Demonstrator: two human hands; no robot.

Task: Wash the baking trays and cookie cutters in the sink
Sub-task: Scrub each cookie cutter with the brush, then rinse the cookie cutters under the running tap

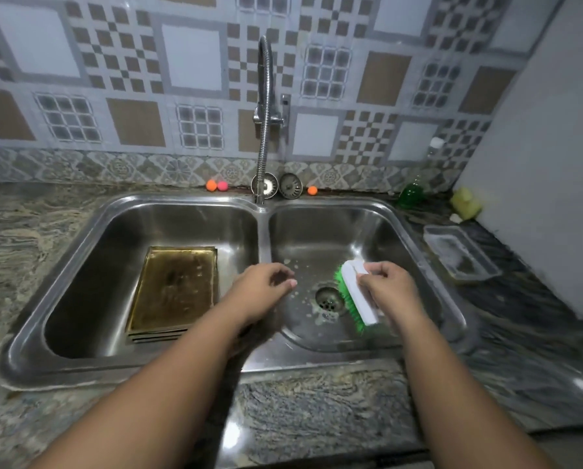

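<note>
Trays (171, 292) stacked flat in left basin of sink (114, 211), long axis front to back. Left hand (263, 282) beside divider, fingers loosely curled, empty. Right hand (388, 286) fingers gripping brush (356, 286), bristles leftward, above drain (327, 299).

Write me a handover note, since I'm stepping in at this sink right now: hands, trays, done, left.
Left hand: empty, fingers loosely curled, over the right basin.
Right hand: grips the scrub brush above the drain.
Baking trays: stacked in the left basin, looking stained.
Cookie cutters: none in view.
Done: nothing clearly washed. Left: scrub and rinse the trays.
</note>
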